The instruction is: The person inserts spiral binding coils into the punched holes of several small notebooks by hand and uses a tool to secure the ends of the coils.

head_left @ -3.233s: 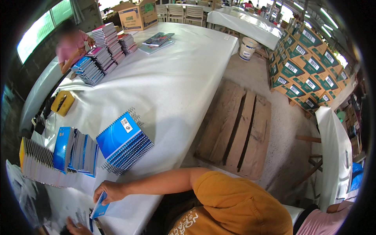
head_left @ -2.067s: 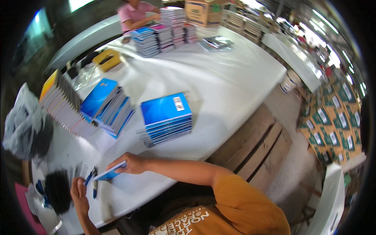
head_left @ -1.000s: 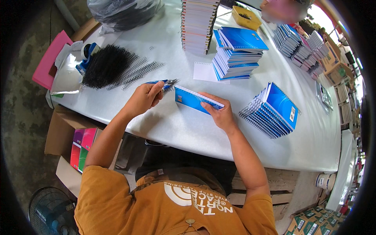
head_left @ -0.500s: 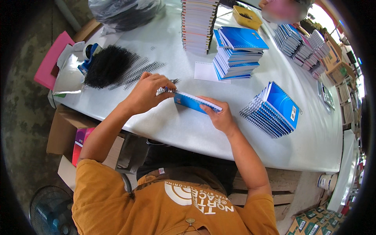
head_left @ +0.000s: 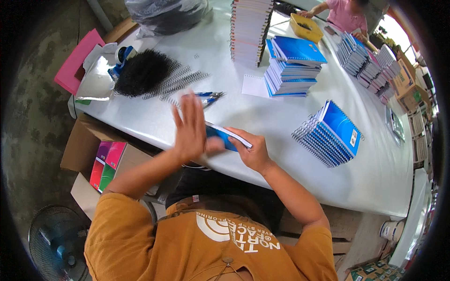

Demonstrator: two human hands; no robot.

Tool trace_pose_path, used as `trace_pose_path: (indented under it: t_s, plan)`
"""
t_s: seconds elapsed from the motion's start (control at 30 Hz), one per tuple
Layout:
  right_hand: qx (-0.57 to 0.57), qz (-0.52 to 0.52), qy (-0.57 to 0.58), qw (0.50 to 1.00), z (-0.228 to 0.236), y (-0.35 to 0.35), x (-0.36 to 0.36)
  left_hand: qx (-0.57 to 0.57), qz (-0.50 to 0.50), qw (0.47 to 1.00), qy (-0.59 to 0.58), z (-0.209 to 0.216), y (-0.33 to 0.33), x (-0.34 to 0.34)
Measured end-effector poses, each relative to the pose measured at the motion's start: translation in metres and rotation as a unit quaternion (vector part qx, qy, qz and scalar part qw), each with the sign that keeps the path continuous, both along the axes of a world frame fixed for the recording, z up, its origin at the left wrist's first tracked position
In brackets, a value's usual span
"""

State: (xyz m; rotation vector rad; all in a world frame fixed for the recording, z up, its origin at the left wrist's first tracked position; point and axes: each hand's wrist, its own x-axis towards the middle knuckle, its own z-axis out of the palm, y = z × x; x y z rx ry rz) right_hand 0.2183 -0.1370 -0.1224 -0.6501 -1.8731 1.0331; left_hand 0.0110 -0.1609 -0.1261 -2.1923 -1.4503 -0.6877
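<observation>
over the table [head_left: 274, 119], our right hand [head_left: 252, 149] grips the pad [head_left: 223, 137] at four o'clock, likely to steady it; our left hand [head_left: 190, 129] spreads open at nine; pliers [head_left: 212, 99] lie at eleven, seemingly for easy reach

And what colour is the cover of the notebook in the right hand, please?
The notebook cover is blue, seen best in the head view.

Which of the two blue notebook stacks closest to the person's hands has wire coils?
The nearer stack, right of the person's right hand: coils line its edge. The farther stack, beside the tall pale pile, shows none.
</observation>
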Motion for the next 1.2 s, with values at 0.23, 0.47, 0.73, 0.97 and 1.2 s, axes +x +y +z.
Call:
trace_pose_path:
  t_s: [0.23, 0.47, 0.73, 0.97, 1.2]
  plan:
    - [-0.031, 0.001, 0.015, 0.999, -0.003, -0.005, 0.0, 0.103, 0.082, 0.99, -0.043, 0.065, 0.014, 0.002]
    - [-0.084, 0.035, 0.071, 0.993, -0.007, 0.011, 0.006, -0.32, -0.079, 0.907, -0.261, 0.084, 0.004, -0.024]
    - [-0.119, 0.062, 0.058, 0.989, -0.006, 0.012, 0.007, -0.383, -0.059, 0.884, -0.262, 0.084, 0.008, -0.027]
    - [-0.111, 0.062, 0.046, 0.991, -0.004, 0.01, 0.009, -0.444, -0.02, 0.871, -0.208, 0.105, 0.017, -0.026]
    - [-0.004, 0.009, 0.005, 1.0, -0.004, 0.005, 0.005, -0.259, -0.094, 0.961, 0.011, 0.094, 0.014, -0.018]
